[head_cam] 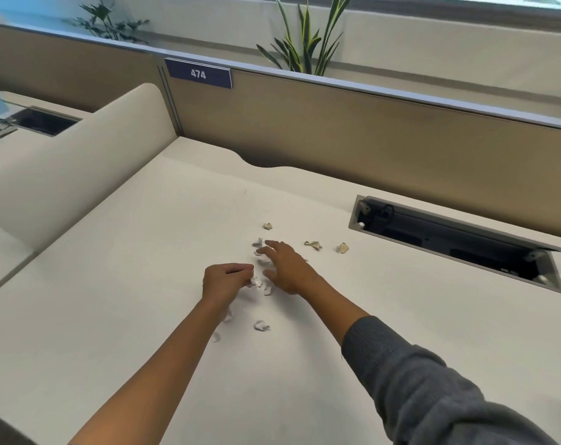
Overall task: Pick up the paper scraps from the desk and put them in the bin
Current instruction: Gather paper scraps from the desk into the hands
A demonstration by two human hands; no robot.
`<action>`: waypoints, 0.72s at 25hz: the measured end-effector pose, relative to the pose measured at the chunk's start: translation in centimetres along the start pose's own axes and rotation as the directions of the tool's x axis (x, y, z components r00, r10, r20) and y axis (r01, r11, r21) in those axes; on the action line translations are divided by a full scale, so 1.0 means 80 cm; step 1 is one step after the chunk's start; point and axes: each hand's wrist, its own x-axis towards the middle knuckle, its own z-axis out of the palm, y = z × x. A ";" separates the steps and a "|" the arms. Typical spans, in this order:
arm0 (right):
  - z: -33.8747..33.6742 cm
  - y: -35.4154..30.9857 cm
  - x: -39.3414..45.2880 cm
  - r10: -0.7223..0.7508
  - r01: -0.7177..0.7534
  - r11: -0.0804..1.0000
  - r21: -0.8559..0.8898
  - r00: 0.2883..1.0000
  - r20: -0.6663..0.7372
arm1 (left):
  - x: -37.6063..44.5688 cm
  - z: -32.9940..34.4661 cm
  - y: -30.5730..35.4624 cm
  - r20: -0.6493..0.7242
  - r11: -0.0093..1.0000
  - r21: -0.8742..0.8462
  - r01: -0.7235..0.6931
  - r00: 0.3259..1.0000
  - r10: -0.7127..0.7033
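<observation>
"474" on blue partition plate (198,73)

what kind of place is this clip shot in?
Most likely an open-plan office workstation: a tan partition bearing a numbered desk tag reading 474, a cable hatch set into the white desk, and potted plants behind the divider.

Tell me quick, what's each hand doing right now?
Left hand: closed, pinching white paper scraps.
Right hand: open, fingers spread over the scraps, holding nothing.
</observation>
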 end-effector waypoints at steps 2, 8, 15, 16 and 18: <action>0.009 0.002 0.012 -0.046 0.049 0.994 -0.097 0.998 0.041 | 0.000 -0.002 0.001 0.007 0.998 -0.064 0.017 1.000 -0.017; 0.016 0.023 -0.009 -0.125 0.132 0.980 -0.146 0.990 0.059 | -0.003 -0.003 0.004 0.063 0.964 -0.238 0.116 0.993 -0.104; 0.012 0.048 -0.089 -0.176 0.183 0.980 -0.081 0.980 0.092 | -0.017 0.014 0.003 0.176 0.862 -0.435 0.261 0.963 -0.204; 0.013 0.050 -0.099 -0.174 0.179 0.981 -0.079 0.983 0.067 | -0.021 0.017 0.003 0.196 0.856 -0.438 0.274 0.959 -0.207; 0.014 0.052 -0.117 -0.145 0.146 0.986 -0.078 0.989 0.023 | -0.028 0.022 0.003 0.225 0.848 -0.439 0.297 0.950 -0.216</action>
